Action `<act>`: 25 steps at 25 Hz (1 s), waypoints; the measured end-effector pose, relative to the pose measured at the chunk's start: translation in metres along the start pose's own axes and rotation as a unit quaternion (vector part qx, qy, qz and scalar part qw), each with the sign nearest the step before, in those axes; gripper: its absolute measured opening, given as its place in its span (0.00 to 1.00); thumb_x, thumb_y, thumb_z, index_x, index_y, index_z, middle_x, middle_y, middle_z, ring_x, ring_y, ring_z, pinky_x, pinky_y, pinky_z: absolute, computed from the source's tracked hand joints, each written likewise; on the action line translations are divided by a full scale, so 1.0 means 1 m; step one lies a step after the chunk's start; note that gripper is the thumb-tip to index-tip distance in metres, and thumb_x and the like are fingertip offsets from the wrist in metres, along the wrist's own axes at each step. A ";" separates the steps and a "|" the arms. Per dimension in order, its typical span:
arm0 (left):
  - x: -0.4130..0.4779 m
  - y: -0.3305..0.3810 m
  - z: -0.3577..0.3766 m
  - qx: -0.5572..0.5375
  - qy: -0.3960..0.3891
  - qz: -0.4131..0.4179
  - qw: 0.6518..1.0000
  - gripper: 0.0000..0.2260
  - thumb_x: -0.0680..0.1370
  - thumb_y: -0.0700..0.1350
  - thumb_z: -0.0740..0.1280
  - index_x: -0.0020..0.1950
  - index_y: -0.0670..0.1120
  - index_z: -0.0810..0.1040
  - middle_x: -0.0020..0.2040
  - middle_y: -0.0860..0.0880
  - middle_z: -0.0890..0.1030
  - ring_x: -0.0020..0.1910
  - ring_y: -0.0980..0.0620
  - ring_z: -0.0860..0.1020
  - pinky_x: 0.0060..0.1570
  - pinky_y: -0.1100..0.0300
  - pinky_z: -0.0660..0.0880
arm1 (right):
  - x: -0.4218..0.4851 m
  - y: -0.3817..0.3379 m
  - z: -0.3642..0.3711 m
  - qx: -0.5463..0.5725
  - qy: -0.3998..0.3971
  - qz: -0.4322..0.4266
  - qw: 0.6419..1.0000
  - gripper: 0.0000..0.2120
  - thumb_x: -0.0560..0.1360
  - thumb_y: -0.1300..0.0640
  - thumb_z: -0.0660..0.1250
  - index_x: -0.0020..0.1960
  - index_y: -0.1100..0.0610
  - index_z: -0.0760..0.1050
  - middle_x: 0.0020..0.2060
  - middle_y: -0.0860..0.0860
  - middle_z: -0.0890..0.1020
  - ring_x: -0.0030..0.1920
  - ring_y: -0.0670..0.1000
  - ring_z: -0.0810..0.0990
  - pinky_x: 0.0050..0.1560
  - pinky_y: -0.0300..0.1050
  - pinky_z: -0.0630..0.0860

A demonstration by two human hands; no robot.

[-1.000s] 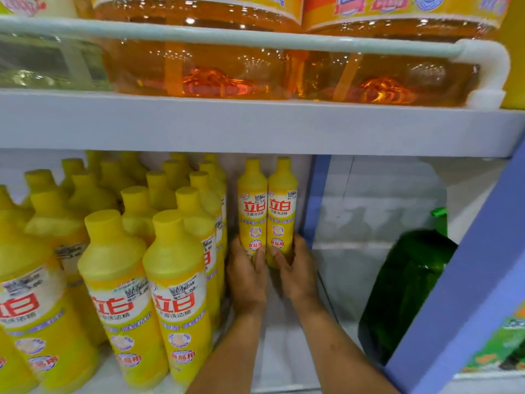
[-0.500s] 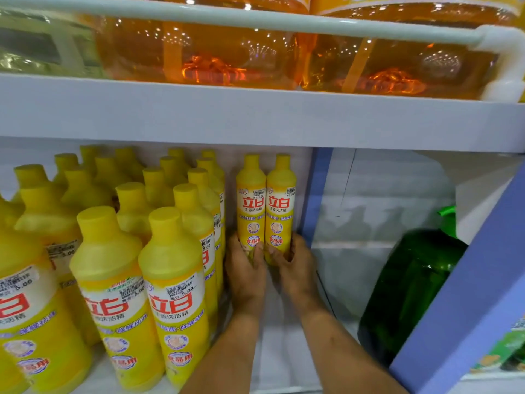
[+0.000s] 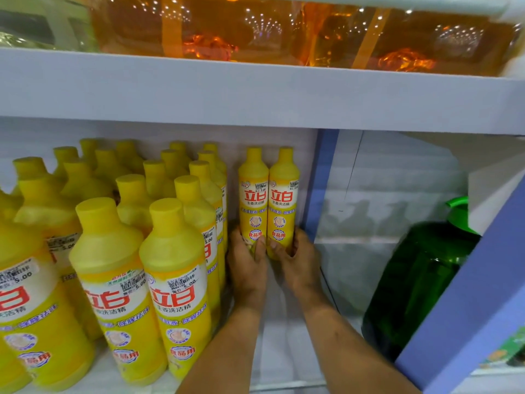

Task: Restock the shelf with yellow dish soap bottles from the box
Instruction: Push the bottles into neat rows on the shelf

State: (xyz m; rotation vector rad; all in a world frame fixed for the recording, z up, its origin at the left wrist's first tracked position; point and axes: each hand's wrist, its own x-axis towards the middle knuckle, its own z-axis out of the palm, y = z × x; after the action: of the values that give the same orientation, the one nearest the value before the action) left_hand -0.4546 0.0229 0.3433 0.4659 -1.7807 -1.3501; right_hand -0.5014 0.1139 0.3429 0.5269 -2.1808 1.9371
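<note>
While both hands stay low at the back of the shelf [image 3: 287,348], very little shifts over the last second. The left hand [image 3: 246,270] holds the left bottle [image 3: 253,200] and the right hand [image 3: 299,267] holds the right bottle [image 3: 284,200], the same grip as in the two earlier pictures.

- Bottles: upright, side by side and touching, labels forward. The pair stands in the same spot as before, at the rear of the open lane, with the right bottle just beside the blue divider [image 3: 321,180].
- Fingers [image 3: 298,240]: wrapped round each bottle's base, thumbs at the front and nearly meeting. Clasping, not released.
- Only the view changes: it sits closer and lower, so the upper shelf [image 3: 255,95] and its orange jugs [image 3: 255,29] fill more of the top.
- Stocked bottles [image 3: 119,251] on the left and the green jug [image 3: 420,280] beyond the divider are unmoved.

Judgement: the pair has reached its place and this is the settling moment, with both bases apparently on the shelf floor (the contact is hidden by the hands). Bare shelf runs in front of the pair along the lane where the forearms lie, so several more bottles should fit there. The box is not in view. The likely next step is to let go without tipping either bottle.
</note>
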 end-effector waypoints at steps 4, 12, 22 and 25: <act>0.001 -0.001 0.001 0.000 -0.002 -0.003 1.000 0.21 0.80 0.50 0.69 0.70 0.46 0.72 0.67 0.46 0.79 0.63 0.47 0.79 0.61 0.56 0.74 | 0.000 0.000 0.000 -0.002 0.002 -0.004 1.000 0.26 0.72 0.47 0.76 0.67 0.54 0.77 0.57 0.48 0.85 0.55 0.46 0.85 0.58 0.48 0.82; 0.004 -0.007 0.000 0.015 0.001 -0.019 1.000 0.20 0.79 0.53 0.70 0.67 0.46 0.74 0.65 0.45 0.80 0.61 0.45 0.80 0.62 0.45 0.78 | -0.003 -0.004 -0.002 -0.014 0.006 0.007 1.000 0.26 0.72 0.44 0.77 0.66 0.52 0.77 0.57 0.45 0.85 0.54 0.42 0.84 0.54 0.37 0.81; -0.029 0.021 -0.037 0.303 -0.187 -0.029 0.934 0.18 0.79 0.52 0.66 0.66 0.45 0.77 0.62 0.42 0.81 0.62 0.41 0.79 0.60 0.50 0.76 | -0.047 -0.046 -0.026 -0.232 -0.022 0.029 0.972 0.15 0.79 0.48 0.68 0.63 0.52 0.78 0.59 0.54 0.82 0.59 0.57 0.80 0.58 0.46 0.75; -0.048 0.054 -0.062 0.349 -0.264 -0.001 0.899 0.18 0.79 0.50 0.66 0.66 0.44 0.75 0.64 0.40 0.78 0.64 0.39 0.77 0.63 0.49 0.73 | -0.066 -0.077 -0.041 -0.313 -0.077 0.014 0.947 0.18 0.78 0.45 0.65 0.63 0.53 0.78 0.58 0.56 0.82 0.59 0.59 0.80 0.60 0.48 0.77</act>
State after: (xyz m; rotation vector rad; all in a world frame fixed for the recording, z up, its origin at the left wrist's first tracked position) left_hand -0.3672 0.0382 0.3782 0.4983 -2.7299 -0.8339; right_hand -0.4159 0.1564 0.3961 0.5404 -2.7217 1.1242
